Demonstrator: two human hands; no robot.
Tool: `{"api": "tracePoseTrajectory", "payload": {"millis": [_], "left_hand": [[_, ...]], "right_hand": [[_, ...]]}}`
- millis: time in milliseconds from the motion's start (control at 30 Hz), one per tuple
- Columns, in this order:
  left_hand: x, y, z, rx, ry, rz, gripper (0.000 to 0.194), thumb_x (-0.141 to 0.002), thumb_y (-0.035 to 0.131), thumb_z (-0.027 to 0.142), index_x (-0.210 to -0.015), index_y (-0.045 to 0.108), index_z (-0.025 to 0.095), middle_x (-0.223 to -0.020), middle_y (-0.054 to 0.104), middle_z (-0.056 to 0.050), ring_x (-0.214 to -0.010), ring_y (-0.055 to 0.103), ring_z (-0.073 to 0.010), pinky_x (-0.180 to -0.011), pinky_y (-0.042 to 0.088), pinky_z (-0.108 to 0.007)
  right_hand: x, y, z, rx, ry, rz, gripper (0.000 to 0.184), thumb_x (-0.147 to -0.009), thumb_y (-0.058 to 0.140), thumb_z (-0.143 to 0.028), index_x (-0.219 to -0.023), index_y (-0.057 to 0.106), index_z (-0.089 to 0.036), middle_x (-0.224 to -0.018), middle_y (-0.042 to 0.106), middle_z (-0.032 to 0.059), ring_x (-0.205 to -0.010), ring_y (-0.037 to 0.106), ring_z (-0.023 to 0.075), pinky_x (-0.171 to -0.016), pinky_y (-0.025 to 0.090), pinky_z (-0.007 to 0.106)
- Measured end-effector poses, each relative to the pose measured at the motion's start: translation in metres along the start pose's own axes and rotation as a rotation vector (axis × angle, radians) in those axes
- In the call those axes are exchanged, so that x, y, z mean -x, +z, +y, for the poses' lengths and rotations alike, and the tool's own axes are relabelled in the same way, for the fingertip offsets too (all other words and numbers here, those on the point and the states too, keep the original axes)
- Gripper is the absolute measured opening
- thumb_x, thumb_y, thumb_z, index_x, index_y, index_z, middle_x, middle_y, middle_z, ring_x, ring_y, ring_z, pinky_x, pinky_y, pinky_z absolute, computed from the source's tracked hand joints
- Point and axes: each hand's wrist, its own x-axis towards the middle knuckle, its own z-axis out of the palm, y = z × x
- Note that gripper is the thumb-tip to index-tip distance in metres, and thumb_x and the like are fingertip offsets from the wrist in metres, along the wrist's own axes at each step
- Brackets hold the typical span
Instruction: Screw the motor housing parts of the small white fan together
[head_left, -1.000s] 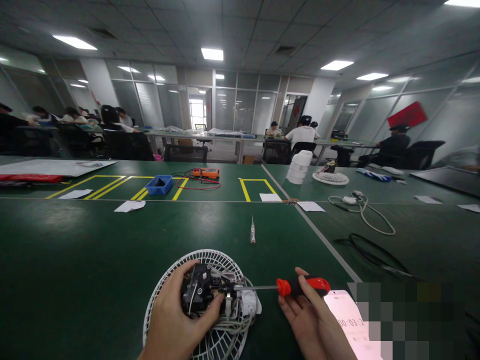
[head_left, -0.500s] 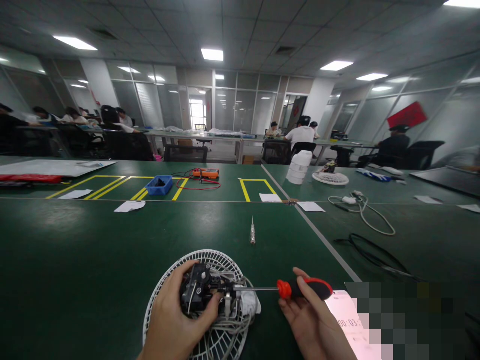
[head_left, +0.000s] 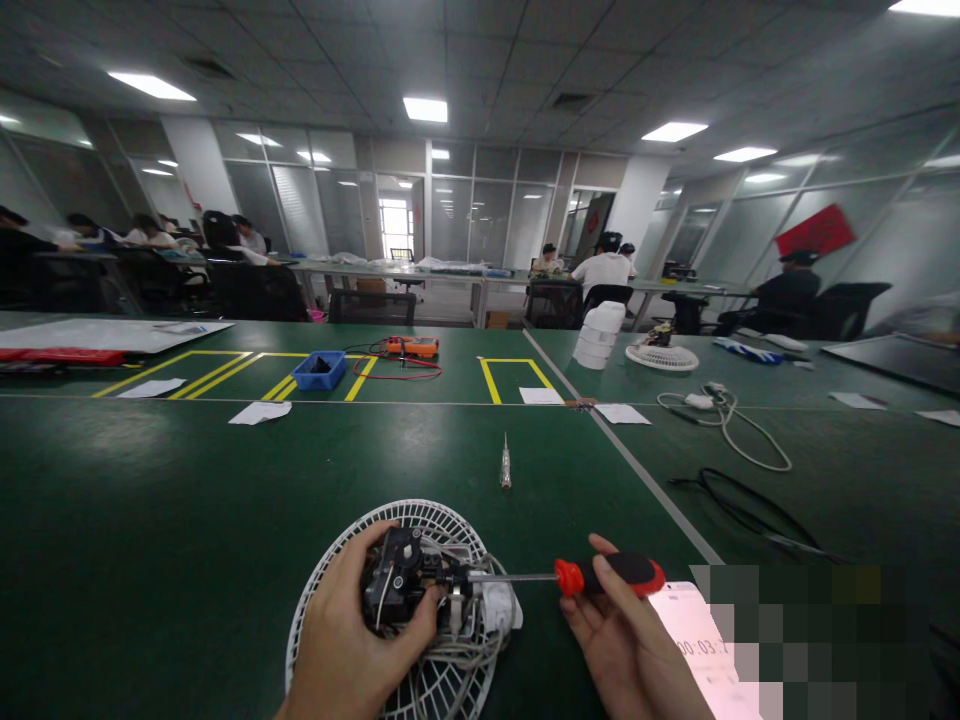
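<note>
Far beyond the white fan grille (head_left: pixel 442 514) and well to its left, I make out a white board (head_left: pixel 97 335) on the green table (head_left: pixel 187 520), with a red item (head_left: pixel 67 356) along its near edge. Closer to the grille, beyond it and to its left, I see a sheet of paper (head_left: pixel 259 412), then a blue bin (head_left: pixel 319 371) with dark contents. Over the grille's left part I have the left hand (head_left: pixel 352 630), thumb and fingers grasping the black motor assembly (head_left: pixel 394 580), which sits above the grille's middle. Straight beyond the grille, well apart, lies an orange meter (head_left: pixel 412 346). Beyond the grille and slightly right, I find a clear slim driver (head_left: pixel 505 465), its tip pointing away from the grille. From the grille's right side extends the red-and-black screwdriver (head_left: pixel 619 575), its shank reaching over the grille to the assembly; whether the tip sits in a screw I cannot tell. Right of the grille, the right hand (head_left: pixel 626 640) grasps its handle between thumb and fingers. Farther right of the grille, beside that hand, I see a lit phone (head_left: pixel 694 630), partly masked by blocks, then a black cable (head_left: pixel 750 515) beyond it
</note>
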Motion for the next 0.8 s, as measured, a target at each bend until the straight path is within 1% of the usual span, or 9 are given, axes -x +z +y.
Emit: {"api": "tracePoseTrajectory", "payload": {"millis": [133, 233, 300, 433, 500, 567, 667, 733, 800], "left_hand": [[-0.001, 0.000, -0.003, -0.015, 0.016, 0.001, 0.060, -0.078, 0.071, 0.054, -0.127, 0.056, 0.022, -0.112, 0.073, -0.008, -0.098, 0.073, -0.0283, -0.089, 0.061, -0.046], [-0.001, 0.001, -0.001, -0.007, 0.028, 0.015, 0.059, -0.077, 0.072, 0.052, -0.125, 0.058, 0.022, -0.110, 0.074, -0.008, -0.097, 0.073, -0.0282, -0.088, 0.061, -0.045], [0.000, 0.001, 0.002, 0.013, -0.004, 0.027, 0.057, -0.077, 0.070, 0.052, -0.125, 0.057, 0.023, -0.111, 0.073, -0.007, -0.099, 0.072, -0.0284, -0.092, 0.059, -0.047], [0.002, 0.002, 0.008, 0.044, -0.052, 0.023, 0.056, -0.078, 0.069, 0.052, -0.125, 0.057, 0.025, -0.113, 0.072, -0.006, -0.102, 0.071, -0.0285, -0.097, 0.057, -0.049], [0.002, 0.002, 0.008, 0.046, -0.065, 0.018, 0.057, -0.078, 0.069, 0.052, -0.126, 0.057, 0.025, -0.114, 0.072, -0.007, -0.104, 0.071, -0.0287, -0.097, 0.057, -0.050], [0.002, 0.002, 0.006, 0.040, -0.063, 0.015, 0.058, -0.078, 0.068, 0.053, -0.127, 0.056, 0.024, -0.115, 0.072, -0.007, -0.104, 0.071, -0.0289, -0.096, 0.058, -0.049], [0.000, 0.001, 0.001, 0.017, -0.019, 0.012, 0.059, -0.077, 0.070, 0.052, -0.127, 0.057, 0.022, -0.114, 0.072, -0.009, -0.103, 0.072, -0.0289, -0.092, 0.060, -0.047], [0.000, 0.001, -0.001, 0.007, 0.011, 0.000, 0.060, -0.077, 0.072, 0.051, -0.126, 0.058, 0.021, -0.113, 0.073, -0.009, -0.102, 0.072, -0.0288, -0.092, 0.060, -0.047], [0.000, 0.001, 0.000, 0.011, 0.000, -0.006, 0.060, -0.078, 0.071, 0.052, -0.127, 0.057, 0.022, -0.114, 0.072, -0.010, -0.103, 0.071, -0.0290, -0.095, 0.059, -0.049]], "right_hand": [[0.001, 0.003, -0.004, -0.054, -0.014, -0.004, 0.059, -0.052, 0.099, -0.024, -0.105, 0.071, -0.021, -0.104, 0.075, 0.0040, -0.098, 0.072, 0.0229, -0.085, 0.062, 0.035], [0.001, 0.003, -0.005, -0.081, 0.000, -0.008, 0.061, -0.049, 0.100, -0.022, -0.103, 0.071, -0.021, -0.109, 0.075, 0.0062, -0.107, 0.070, 0.0264, -0.090, 0.061, 0.038], [-0.001, 0.001, -0.003, -0.074, 0.013, -0.020, 0.061, -0.054, 0.099, -0.027, -0.107, 0.070, -0.022, -0.104, 0.076, 0.0056, -0.102, 0.072, 0.0254, -0.086, 0.062, 0.037], [-0.003, -0.004, 0.003, -0.019, -0.001, -0.044, 0.060, -0.063, 0.096, -0.033, -0.115, 0.067, -0.025, -0.083, 0.074, 0.0000, -0.080, 0.073, 0.0188, -0.071, 0.062, 0.029], [-0.002, -0.003, 0.003, -0.017, -0.012, -0.039, 0.061, -0.061, 0.097, -0.029, -0.114, 0.068, -0.024, -0.088, 0.075, 0.0003, -0.082, 0.073, 0.0182, -0.075, 0.063, 0.030], [-0.001, -0.001, 0.001, -0.047, -0.011, -0.021, 0.062, -0.058, 0.098, -0.024, -0.112, 0.068, -0.023, -0.098, 0.076, 0.0021, -0.091, 0.074, 0.0201, -0.082, 0.063, 0.032], [0.001, 0.003, -0.004, -0.091, 0.004, 0.003, 0.066, -0.052, 0.099, -0.018, -0.110, 0.068, -0.022, -0.107, 0.076, 0.0038, -0.102, 0.073, 0.0236, -0.088, 0.062, 0.035], [0.002, 0.004, -0.005, -0.092, 0.021, -0.006, 0.069, -0.051, 0.099, -0.019, -0.112, 0.067, -0.021, -0.107, 0.076, 0.0062, -0.104, 0.073, 0.0248, -0.089, 0.061, 0.036], [0.002, 0.003, -0.004, -0.069, 0.032, -0.019, 0.073, -0.055, 0.098, -0.026, -0.119, 0.064, -0.021, -0.101, 0.077, 0.0068, -0.099, 0.074, 0.0244, -0.086, 0.061, 0.035]]}}
